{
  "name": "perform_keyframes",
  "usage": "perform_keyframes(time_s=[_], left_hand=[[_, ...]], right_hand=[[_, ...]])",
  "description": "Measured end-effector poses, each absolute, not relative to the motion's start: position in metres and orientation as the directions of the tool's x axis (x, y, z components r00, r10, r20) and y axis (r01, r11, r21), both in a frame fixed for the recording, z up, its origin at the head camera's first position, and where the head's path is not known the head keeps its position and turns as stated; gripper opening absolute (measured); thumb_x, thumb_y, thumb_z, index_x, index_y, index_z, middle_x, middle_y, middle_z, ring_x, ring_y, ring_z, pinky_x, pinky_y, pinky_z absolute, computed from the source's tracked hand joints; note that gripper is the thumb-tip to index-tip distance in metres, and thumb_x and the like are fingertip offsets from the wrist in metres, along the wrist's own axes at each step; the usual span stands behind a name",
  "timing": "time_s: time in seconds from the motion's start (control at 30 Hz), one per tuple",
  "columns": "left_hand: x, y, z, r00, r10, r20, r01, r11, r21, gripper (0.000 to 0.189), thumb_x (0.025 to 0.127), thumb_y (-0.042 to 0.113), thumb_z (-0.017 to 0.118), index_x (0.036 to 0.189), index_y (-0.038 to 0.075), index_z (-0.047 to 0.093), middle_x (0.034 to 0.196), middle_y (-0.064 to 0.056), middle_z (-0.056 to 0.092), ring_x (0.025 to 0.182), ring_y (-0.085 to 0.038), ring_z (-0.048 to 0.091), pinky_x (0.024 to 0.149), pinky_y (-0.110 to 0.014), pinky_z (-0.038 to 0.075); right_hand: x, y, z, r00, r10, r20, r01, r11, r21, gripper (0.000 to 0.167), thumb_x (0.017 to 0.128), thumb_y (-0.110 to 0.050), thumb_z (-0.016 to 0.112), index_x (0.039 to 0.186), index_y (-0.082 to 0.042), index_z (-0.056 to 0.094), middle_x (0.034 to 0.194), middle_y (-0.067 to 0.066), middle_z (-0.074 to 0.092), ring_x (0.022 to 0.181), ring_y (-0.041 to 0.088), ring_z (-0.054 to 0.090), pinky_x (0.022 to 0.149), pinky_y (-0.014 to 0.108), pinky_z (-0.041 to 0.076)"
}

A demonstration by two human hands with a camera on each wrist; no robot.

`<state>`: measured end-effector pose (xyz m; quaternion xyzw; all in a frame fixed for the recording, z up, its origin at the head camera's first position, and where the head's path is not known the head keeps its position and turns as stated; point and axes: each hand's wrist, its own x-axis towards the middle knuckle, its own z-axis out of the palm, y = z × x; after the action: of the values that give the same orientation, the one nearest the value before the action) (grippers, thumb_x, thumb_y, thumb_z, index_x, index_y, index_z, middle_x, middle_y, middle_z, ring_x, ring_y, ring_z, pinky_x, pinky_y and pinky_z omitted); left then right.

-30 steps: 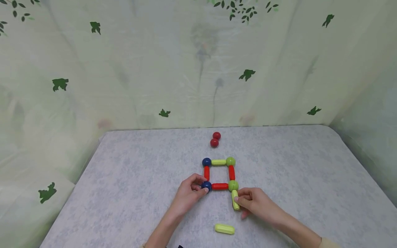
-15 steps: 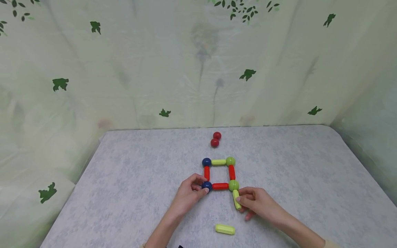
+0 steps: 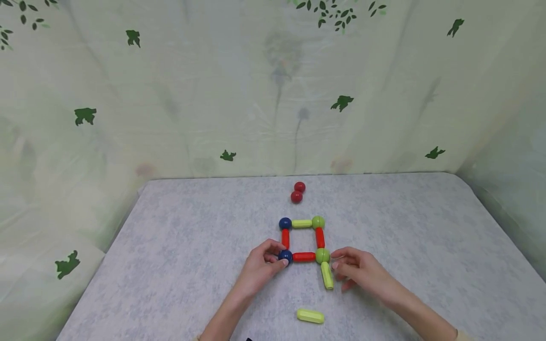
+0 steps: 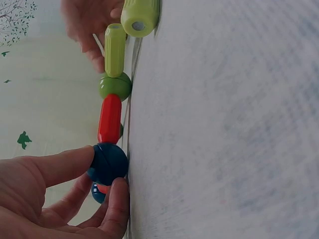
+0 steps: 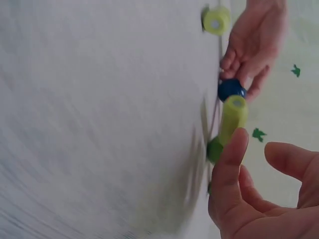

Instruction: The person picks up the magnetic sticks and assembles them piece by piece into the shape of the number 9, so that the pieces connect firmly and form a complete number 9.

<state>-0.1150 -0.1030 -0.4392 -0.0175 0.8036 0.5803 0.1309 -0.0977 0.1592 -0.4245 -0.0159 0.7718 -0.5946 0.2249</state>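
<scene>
My left hand pinches the near blue ball between thumb and fingers. That ball is one corner of a square of magnetic rods and balls lying on the table. The far blue ball, two green balls, red rods and a yellow-green rod form the rest of it. A second yellow-green rod sticks out toward me from the near green ball. Just right of this rod is my right hand, thumb and fingers apart with nothing between them.
A loose yellow-green rod lies near the table's front, below the square. Two red balls sit together behind it. A printed curtain hangs along the back edge of the grey table.
My right hand has let go of the yellow-green rod and drawn slightly right and away. The rod's near end has swung a little rightward. My left hand keeps its hold on the blue ball.
</scene>
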Motion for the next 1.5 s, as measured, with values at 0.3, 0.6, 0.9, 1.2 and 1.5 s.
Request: perform_keyframes(time_s=[0.3, 0.6, 0.9, 1.2, 1.5], left_hand=[[-0.115, -0.103, -0.440, -0.965, 0.125, -0.228, -0.178, 0.325, 0.929, 0.026, 0.086, 0.007, 0.074, 0.110, 0.010, 0.065, 0.107, -0.007, 0.060, 0.084, -0.021, 0.051, 0.067, -0.030, 0.044], [-0.115, -0.102, -0.441, -0.966, 0.130, -0.226, -0.174, 0.322, 0.931, 0.026, 0.085, 0.006, 0.074, 0.109, 0.009, 0.065, 0.106, -0.007, 0.059, 0.083, -0.021, 0.051, 0.066, -0.029, 0.044], [-0.115, -0.104, -0.439, -0.964, 0.125, -0.234, -0.184, 0.318, 0.930, 0.027, 0.086, 0.006, 0.075, 0.110, 0.009, 0.065, 0.106, -0.007, 0.059, 0.082, -0.021, 0.051, 0.064, -0.028, 0.044], [-0.115, -0.105, -0.439, -0.961, 0.126, -0.247, -0.200, 0.302, 0.932, 0.028, 0.085, 0.006, 0.075, 0.111, 0.009, 0.065, 0.106, -0.007, 0.059, 0.083, -0.021, 0.051, 0.064, -0.028, 0.044], [-0.115, -0.105, -0.439, -0.961, 0.126, -0.245, -0.198, 0.304, 0.932, 0.027, 0.085, 0.007, 0.075, 0.111, 0.009, 0.065, 0.106, -0.007, 0.059, 0.083, -0.021, 0.051, 0.065, -0.029, 0.044]], right_hand=[[-0.141, 0.166, -0.411, -0.936, -0.322, -0.142, -0.012, 0.434, -0.901, 0.031, 0.097, -0.015, 0.062, 0.124, 0.000, 0.059, 0.108, 0.013, 0.064, 0.090, 0.028, 0.061, 0.072, 0.038, 0.055], [-0.202, 0.167, -0.407, -0.917, -0.398, -0.002, -0.266, 0.616, -0.741, 0.023, 0.097, -0.014, 0.062, 0.118, -0.006, 0.065, 0.109, 0.004, 0.066, 0.096, 0.022, 0.059, 0.076, 0.035, 0.052], [-0.257, 0.144, -0.416, -0.937, -0.349, 0.007, -0.214, 0.558, -0.802, 0.027, 0.099, -0.014, 0.058, 0.124, -0.006, 0.064, 0.121, 0.009, 0.064, 0.111, 0.028, 0.056, 0.089, 0.043, 0.050], [-0.295, 0.126, -0.420, -0.899, -0.433, -0.070, -0.219, 0.582, -0.783, 0.040, 0.099, -0.013, 0.056, 0.138, -0.005, 0.053, 0.137, 0.015, 0.054, 0.121, 0.033, 0.052, 0.097, 0.046, 0.046], [-0.311, 0.111, -0.426, -0.899, -0.413, -0.144, -0.196, 0.673, -0.713, 0.044, 0.099, -0.019, 0.059, 0.140, -0.006, 0.050, 0.134, 0.016, 0.056, 0.123, 0.034, 0.051, 0.099, 0.047, 0.045]])
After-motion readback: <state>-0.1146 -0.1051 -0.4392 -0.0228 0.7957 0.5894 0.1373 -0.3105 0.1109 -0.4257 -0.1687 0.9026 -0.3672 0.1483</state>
